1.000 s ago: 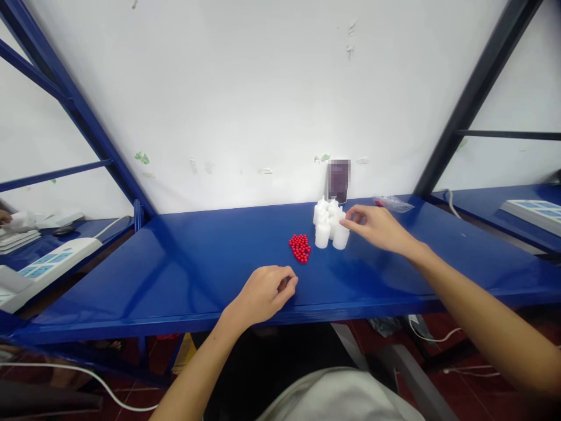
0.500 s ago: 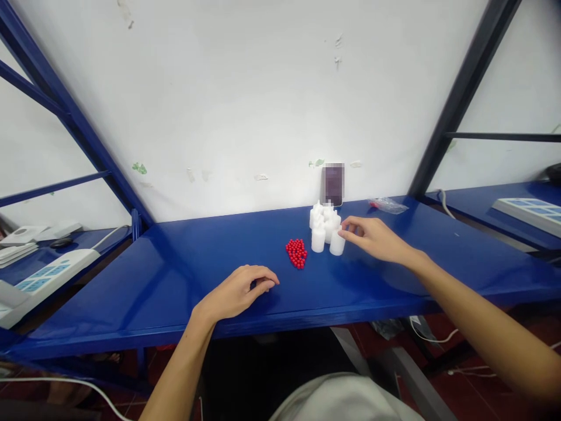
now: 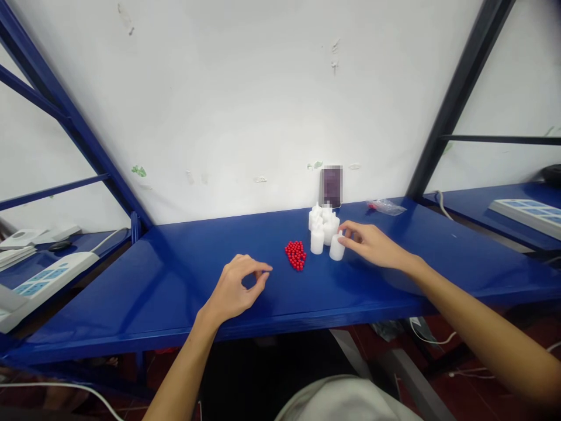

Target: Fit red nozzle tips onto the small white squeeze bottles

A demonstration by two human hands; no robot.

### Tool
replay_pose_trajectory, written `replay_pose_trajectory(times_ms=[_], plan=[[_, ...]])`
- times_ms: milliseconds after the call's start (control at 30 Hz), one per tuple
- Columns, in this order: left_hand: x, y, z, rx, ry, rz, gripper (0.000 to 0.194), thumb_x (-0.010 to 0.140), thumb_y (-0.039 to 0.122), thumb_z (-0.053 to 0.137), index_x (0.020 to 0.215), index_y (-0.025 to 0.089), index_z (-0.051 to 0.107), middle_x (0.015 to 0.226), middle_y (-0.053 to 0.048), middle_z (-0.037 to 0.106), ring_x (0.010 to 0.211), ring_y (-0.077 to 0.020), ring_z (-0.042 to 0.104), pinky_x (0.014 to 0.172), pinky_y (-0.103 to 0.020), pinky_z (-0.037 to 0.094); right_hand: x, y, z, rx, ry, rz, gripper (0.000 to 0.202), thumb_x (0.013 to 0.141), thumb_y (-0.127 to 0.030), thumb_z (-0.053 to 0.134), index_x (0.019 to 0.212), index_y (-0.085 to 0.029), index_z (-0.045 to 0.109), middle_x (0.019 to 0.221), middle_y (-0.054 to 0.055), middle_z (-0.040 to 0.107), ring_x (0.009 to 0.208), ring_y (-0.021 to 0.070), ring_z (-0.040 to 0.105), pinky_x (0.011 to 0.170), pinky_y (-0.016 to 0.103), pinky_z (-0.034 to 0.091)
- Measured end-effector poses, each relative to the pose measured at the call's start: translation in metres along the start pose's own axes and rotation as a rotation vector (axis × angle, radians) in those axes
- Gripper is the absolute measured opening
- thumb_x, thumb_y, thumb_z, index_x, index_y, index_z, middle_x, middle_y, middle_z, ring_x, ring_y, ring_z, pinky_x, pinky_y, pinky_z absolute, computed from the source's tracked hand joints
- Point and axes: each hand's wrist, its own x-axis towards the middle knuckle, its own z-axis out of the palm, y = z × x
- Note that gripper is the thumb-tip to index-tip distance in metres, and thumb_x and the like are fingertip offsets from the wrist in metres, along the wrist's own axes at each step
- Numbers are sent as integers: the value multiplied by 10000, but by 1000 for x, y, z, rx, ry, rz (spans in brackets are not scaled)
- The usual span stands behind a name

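Observation:
On the blue table, my right hand (image 3: 368, 242) has its thumb and fingertips closed around the top of a small white plastic bottle (image 3: 336, 250), which stands at the front right of a group of similar bottles. Several of these white bottles (image 3: 317, 241) stand close together just behind and left of it, some with narrow pointed tops. A patch of small red beads (image 3: 295, 255) lies left of the bottles. My left hand (image 3: 239, 285) hovers left of the beads, thumb and index tips brought together in a ring shape; no object shows between them.
A blurred phone-like dark panel (image 3: 332, 186) leans on the wall behind the bottles. Right of it lies a clear plastic bag (image 3: 385, 206) with something red inside. Blue frame posts (image 3: 94, 137) rise at the table's sides. Power strips (image 3: 50, 280) sit on neighbouring surfaces.
My right hand has drawn the front bottle slightly nearer, apart from the others. My left hand has rounded its fingers into a ring and shifted a little up and left.

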Motion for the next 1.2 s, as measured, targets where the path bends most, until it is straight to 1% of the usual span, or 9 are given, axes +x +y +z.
replay_pose_trajectory(times_ms=[167, 300, 400, 533, 600, 667, 767, 1000, 1200], plan=[[3, 14, 8, -33, -5, -169, 246, 931, 299, 572, 1161, 236, 630, 713, 30, 642, 748, -156, 596, 906, -376, 442, -15, -35, 19, 263, -125, -25, 319, 956, -487, 491, 1068, -203, 584, 752, 0, 627, 594, 147, 581, 568, 271, 437], [4, 23, 17, -236, -41, -209, 433, 905, 336, 626, 1320, 246, 538, 1155, -67, 659, 999, -190, 625, 889, -332, 502, -16, -67, 37, 483, -289, -111, 396, 962, -502, 491, 1235, -219, 538, 868, 21, 674, 627, 137, 631, 608, 265, 484], [5, 25, 21, -315, -115, -251, 449, 913, 385, 624, 1334, 260, 532, 1318, -85, 591, 1161, -223, 578, 971, -353, 481, -7, -69, 42, 326, -201, -163, 336, 978, -480, 456, 972, -198, 638, 835, 31, 660, 681, 146, 607, 647, 279, 457], [6, 24, 27, -474, -232, -369, 307, 985, 452, 480, 1117, 214, 622, 1046, -65, 697, 955, -195, 635, 881, -339, 488, 4, -52, 45, -45, -126, -226, 435, 920, -434, 553, 566, -188, 494, 650, 22, 574, 683, 166, 542, 705, 318, 408], [5, 25, 31, -574, -240, -436, 304, 981, 467, 474, 1087, 202, 579, 910, -50, 691, 829, -171, 628, 777, -303, 491, 7, -45, 49, -80, -190, -231, 330, 898, -401, 580, 642, -193, 555, 602, -1, 552, 631, 157, 524, 662, 303, 392], [5, 28, 35, -633, -206, -483, 274, 965, 465, 501, 1041, 202, 518, 808, -18, 641, 734, -145, 591, 695, -267, 470, 9, -42, 53, -48, -248, -240, 180, 894, -368, 583, 882, -197, 639, 621, -22, 560, 575, 141, 505, 589, 276, 364], [3, 32, 39, -625, -156, -505, 253, 965, 455, 487, 925, 207, 457, 702, 26, 546, 638, -116, 507, 617, -234, 419, 10, -41, 60, -21, -267, -301, 251, 919, -331, 554, 1123, -201, 620, 702, -14, 588, 593, 141, 518, 589, 266, 376], [-1, 28, 33, -458, -60, -371, 444, 976, 483, 359, 700, 175, 519, 615, 11, 475, 595, -124, 451, 584, -254, 380, 13, -41, 66, -20, -290, -339, 182, 968, -304, 476, 986, -206, 627, 780, 19, 622, 665, 154, 549, 643, 274, 395], [0, 27, 37, -350, -93, -428, 569, 989, 508, 320, 570, 167, 498, 516, 9, 458, 519, -115, 435, 530, -251, 331, 19, -41, 55, 90, -459, -249, 121, 947, -319, 515, 963, -206, 558, 678, -28, 563, 582, 129, 496, 567, 253, 364]])
